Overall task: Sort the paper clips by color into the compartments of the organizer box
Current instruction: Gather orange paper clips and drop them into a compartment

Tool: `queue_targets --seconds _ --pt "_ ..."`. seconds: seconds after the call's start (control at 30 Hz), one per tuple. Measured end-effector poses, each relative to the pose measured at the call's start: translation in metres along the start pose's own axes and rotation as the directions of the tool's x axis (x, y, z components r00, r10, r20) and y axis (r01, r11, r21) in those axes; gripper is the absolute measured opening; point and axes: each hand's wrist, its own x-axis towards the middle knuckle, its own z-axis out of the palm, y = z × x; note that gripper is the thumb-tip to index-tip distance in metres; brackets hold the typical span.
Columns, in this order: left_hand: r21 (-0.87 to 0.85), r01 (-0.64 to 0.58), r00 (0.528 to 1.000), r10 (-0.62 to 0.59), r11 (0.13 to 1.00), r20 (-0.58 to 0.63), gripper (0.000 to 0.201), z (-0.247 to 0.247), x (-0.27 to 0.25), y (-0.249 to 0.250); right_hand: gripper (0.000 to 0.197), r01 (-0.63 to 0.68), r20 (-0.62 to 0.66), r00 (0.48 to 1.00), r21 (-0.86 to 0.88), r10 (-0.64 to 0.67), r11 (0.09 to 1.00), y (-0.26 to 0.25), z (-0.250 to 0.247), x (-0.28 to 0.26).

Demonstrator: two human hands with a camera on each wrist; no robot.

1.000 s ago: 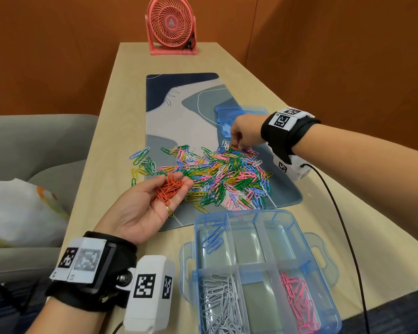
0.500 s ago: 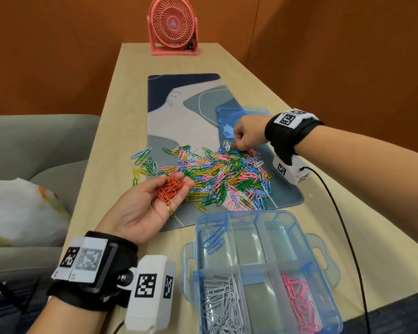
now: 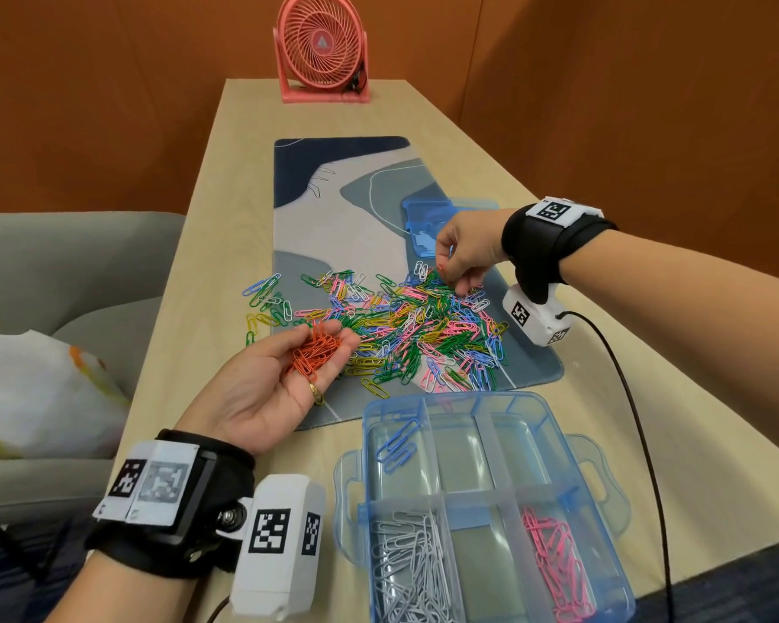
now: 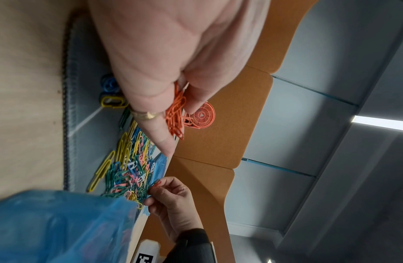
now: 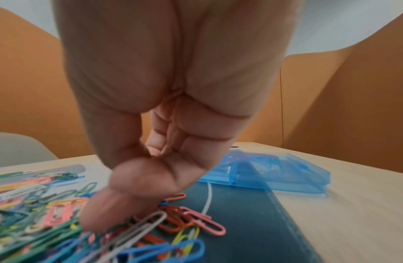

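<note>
Paper clips of many colours lie heaped on the mat, reaching its left and near edges; bare mat lies beyond. At the heap's far right the right hand pinches what looks like one orange clip. Left hand, palm up with fingers relaxed, cradles orange clips. Nearer, the organizer box holds blue clips far left, white near left, pink near right.

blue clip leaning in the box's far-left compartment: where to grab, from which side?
Pinch the blue clip's raised upper loop, coming straight down from above with fingertips. It leans against the organizer box divider, so that end stands off the floor; the walls block a side approach.
</note>
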Motion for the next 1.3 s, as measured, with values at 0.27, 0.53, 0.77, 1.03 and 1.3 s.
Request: queue_targets --seconds 0.27,0.53,0.77,1.03,1.3 --pt "-0.008 0.002 1.000 -0.002 1.000 -0.015 0.027 0.000 0.001 0.000 0.012 -0.005 -0.049 0.999 -0.003 0.005 1.000 0.002 -0.004 0.001" --pt "0.003 0.007 1.000 -0.007 1.000 -0.015 0.028 0.001 -0.001 0.000 0.009 0.053 -0.055 0.997 -0.096 -0.059 0.994 0.001 -0.004 0.002" --pt "-0.023 -0.011 1.000 0.011 1.000 -0.010 0.035 0.000 0.001 -0.001 0.024 -0.069 -0.101 0.993 -0.130 0.056 0.989 0.002 -0.003 0.008" --pt "-0.011 -0.020 1.000 0.020 1.000 -0.017 0.024 0.001 0.000 -0.001 0.003 0.086 -0.077 0.990 -0.365 -0.122 0.927 -0.005 0.011 0.009" --pt "-0.001 -0.014 1.000 0.014 1.000 -0.018 0.025 0.001 0.000 0.000 0.010 0.109 -0.087 0.983 -0.428 -0.161 0.897 -0.012 0.017 0.012"
